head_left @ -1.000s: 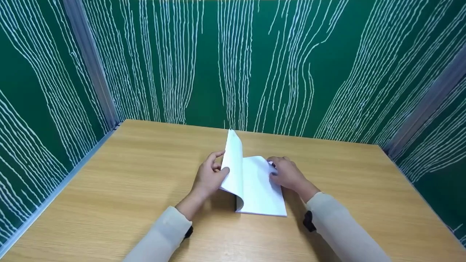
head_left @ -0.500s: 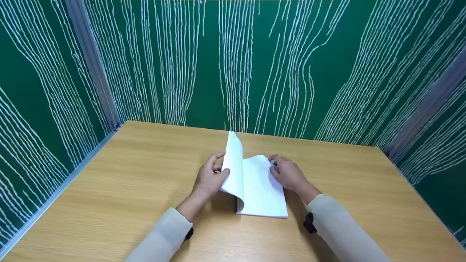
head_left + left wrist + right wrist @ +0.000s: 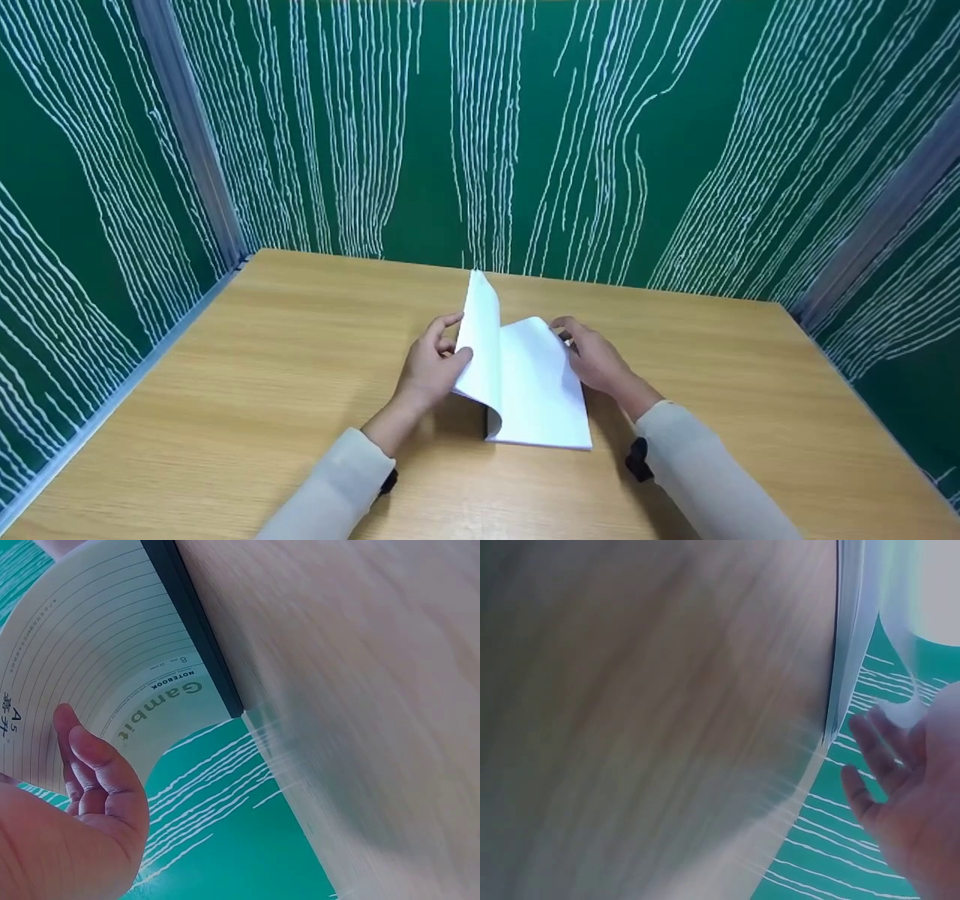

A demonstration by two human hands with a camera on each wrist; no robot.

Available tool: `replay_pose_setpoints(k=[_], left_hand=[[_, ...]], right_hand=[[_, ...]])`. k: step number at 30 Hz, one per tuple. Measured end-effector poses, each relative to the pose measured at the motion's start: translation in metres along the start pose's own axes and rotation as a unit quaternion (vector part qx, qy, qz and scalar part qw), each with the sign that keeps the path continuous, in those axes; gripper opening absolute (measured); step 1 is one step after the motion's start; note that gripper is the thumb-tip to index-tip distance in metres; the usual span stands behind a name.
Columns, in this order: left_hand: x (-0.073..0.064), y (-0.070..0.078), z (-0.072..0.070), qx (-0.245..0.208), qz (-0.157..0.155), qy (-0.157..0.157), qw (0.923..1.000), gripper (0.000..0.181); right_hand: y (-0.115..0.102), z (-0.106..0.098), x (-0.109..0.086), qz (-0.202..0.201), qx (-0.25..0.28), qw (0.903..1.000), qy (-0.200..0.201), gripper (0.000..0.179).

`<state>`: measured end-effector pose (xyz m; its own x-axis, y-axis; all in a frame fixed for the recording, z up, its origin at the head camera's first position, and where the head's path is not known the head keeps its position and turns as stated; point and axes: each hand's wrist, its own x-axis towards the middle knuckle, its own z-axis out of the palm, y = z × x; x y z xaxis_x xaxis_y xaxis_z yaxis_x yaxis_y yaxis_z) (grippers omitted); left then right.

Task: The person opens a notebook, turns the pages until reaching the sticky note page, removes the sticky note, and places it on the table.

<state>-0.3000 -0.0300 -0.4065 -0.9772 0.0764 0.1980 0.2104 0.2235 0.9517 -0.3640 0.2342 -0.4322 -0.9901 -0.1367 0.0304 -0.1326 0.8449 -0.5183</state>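
Note:
An open notebook [image 3: 536,394] with blank white pages rests on the table. Its left part [image 3: 480,345] stands raised in a curve, held by my left hand [image 3: 433,369] with the thumb on the page side and fingers behind. In the left wrist view, the lined outer cover [image 3: 82,637] reads "Gambit" and "NOTEBOOK", beside a black spine [image 3: 196,622]. My right hand [image 3: 598,358] pinches a page at the upper right edge, its thumb mostly hidden. The right wrist view shows that page [image 3: 905,714] curling up at my fingertips, apart from the notebook's thick stack [image 3: 847,652].
A wooden table [image 3: 262,390] lies under the notebook and both forearms. Green panels with wavy white lines [image 3: 427,150] rise behind the table and along its sides, with grey posts [image 3: 187,120] at the corners. Each wrist wears a black device [image 3: 638,459].
My right hand's fingers have shifted at the page's upper right edge, and the thumb has moved out of sight there. My left hand keeps holding the raised part, almost unmoved.

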Motion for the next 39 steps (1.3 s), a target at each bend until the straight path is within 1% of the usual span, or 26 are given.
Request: replay_pose_setpoints(k=[4,11,14,17,20,24,27,31,36,39], left_hand=[[0.0003,-0.0004,-0.0004,0.0,0.0,0.001,1.0,0.048],[0.0004,-0.0011,-0.0001,-0.008,-0.002,-0.002,1.0,0.048],[0.0003,-0.001,-0.0004,-0.008,-0.001,-0.002,1.0,0.048],[0.0001,-0.0005,-0.0008,-0.007,-0.001,-0.001,1.0,0.048],[0.0001,-0.0003,-0.0014,-0.005,-0.001,-0.003,1.0,0.048],[0.0005,-0.001,-0.0015,-0.004,0.0,-0.007,1.0,0.048],[0.0007,-0.0016,-0.001,-0.004,-0.001,-0.009,0.9999,0.048],[0.0005,-0.0016,-0.0003,-0.002,-0.004,-0.011,0.9999,0.048],[0.0,-0.0005,0.0001,-0.002,-0.008,-0.013,0.9999,0.048],[-0.0004,-0.0001,0.0001,-0.001,-0.008,-0.012,0.9999,0.047]], right_hand=[[-0.0009,0.0004,-0.0009,-0.011,0.015,0.9998,-0.003,0.04],[-0.0014,0.0027,-0.0022,-0.052,0.028,0.9982,-0.008,0.042],[-0.0016,0.0029,-0.0027,-0.062,0.035,0.9975,-0.003,0.037],[-0.0017,0.002,-0.0033,-0.064,0.041,0.9971,0.006,0.031],[-0.0013,0.0001,-0.0034,-0.065,0.047,0.9966,0.018,0.029],[0.0002,-0.0035,-0.003,-0.071,0.065,0.9947,0.034,0.032],[0.0015,-0.0056,-0.0028,-0.075,0.092,0.9919,0.046,0.034],[0.0029,-0.0064,-0.0015,-0.082,0.126,0.9872,0.054,0.044],[0.0016,-0.0051,-0.001,-0.085,0.127,0.9876,0.036,0.059],[-0.0006,-0.0031,-0.0013,-0.091,0.119,0.9884,0.027,0.06]])
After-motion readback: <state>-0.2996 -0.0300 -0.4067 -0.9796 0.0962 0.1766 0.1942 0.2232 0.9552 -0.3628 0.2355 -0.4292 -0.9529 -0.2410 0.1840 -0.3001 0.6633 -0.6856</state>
